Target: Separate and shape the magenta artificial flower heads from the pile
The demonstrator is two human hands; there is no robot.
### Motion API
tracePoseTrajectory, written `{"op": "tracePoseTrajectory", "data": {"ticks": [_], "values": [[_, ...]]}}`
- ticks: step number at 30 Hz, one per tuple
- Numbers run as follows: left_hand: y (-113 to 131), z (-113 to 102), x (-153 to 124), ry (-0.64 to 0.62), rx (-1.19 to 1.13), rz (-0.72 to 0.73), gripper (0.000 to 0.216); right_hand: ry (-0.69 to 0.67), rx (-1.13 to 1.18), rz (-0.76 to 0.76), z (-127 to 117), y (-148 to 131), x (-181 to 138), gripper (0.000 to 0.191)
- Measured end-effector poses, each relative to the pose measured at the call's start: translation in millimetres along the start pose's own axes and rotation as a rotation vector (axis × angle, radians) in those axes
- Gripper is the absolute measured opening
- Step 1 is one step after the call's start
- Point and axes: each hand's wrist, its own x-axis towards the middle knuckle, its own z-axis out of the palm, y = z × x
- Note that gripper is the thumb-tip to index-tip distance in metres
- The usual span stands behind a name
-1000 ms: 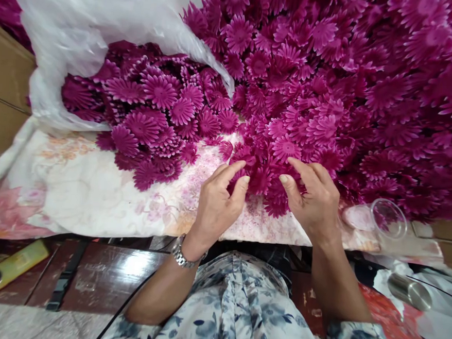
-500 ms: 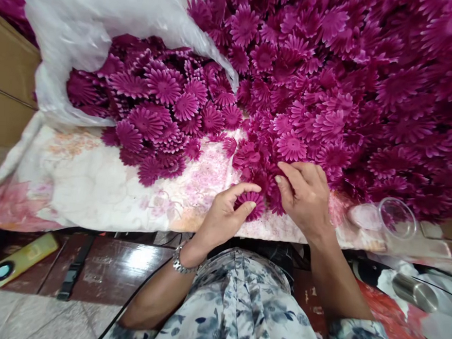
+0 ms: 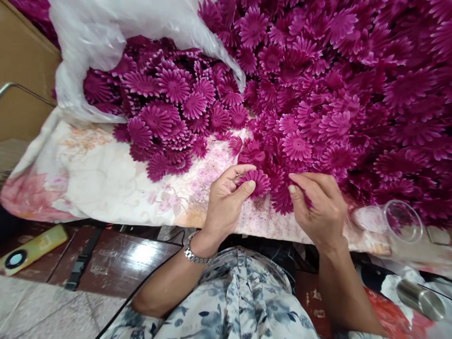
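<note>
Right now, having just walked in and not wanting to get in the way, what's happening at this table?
A seated person works at the edge of a heap of magenta flowers on a cloth-covered table. The left hand pinches a single flower between thumb and fingers. The right hand curls into the heap's edge beside it; whether its grip holds a flower is unclear. A white plastic bag with more flowers lies open at the left.

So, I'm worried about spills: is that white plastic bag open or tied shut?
Open: the white plastic bag gapes, and magenta flowers spill from its mouth onto the floral cloth.
</note>
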Motion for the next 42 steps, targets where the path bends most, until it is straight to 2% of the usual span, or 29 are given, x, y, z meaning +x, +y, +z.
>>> {"op": "tracePoseTrajectory", "data": {"ticks": [3,7,12,17,22,25,28,32,35,39,42], "values": [[2,3,-3,0.056,-0.064,-0.029,0.031,0.054,0.105,0.038,-6,-12,6,0.013],[3,7,-10,0.003,-0.142,-0.101,0.027,-0.065,0.227,0.002,3,-28,11,0.008],[2,5,-17,-0.092,-0.217,-0.213,0.03,-0.126,0.317,0.077,16,-26,10,0.01],[-3,5,-20,-0.074,-0.184,-0.174,0.036,-0.169,0.365,0.114,9,-23,11,0.007],[-8,8,-20,-0.045,-0.163,-0.129,0.033,-0.106,0.295,0.071,8,-27,11,0.01],[-6,8,-19,-0.027,-0.181,-0.144,0.029,0.007,0.207,0.07,7,-22,10,0.01],[-2,7,-17,-0.012,-0.207,-0.153,0.026,0.108,0.022,0.135,3,-7,8,0.009],[1,5,-15,-0.011,-0.192,-0.154,0.027,0.062,-0.139,0.166,-4,4,9,0.016],[0,8,-14,-0.013,-0.174,-0.153,0.026,0.025,0.004,0.099,-3,-8,10,0.02],[-2,11,-18,-0.001,-0.181,-0.204,0.023,-0.151,0.22,0.036,8,-26,9,0.011],[-2,11,-21,0.057,-0.199,-0.24,0.022,-0.148,0.221,0.035,13,-27,8,0.013]]}}
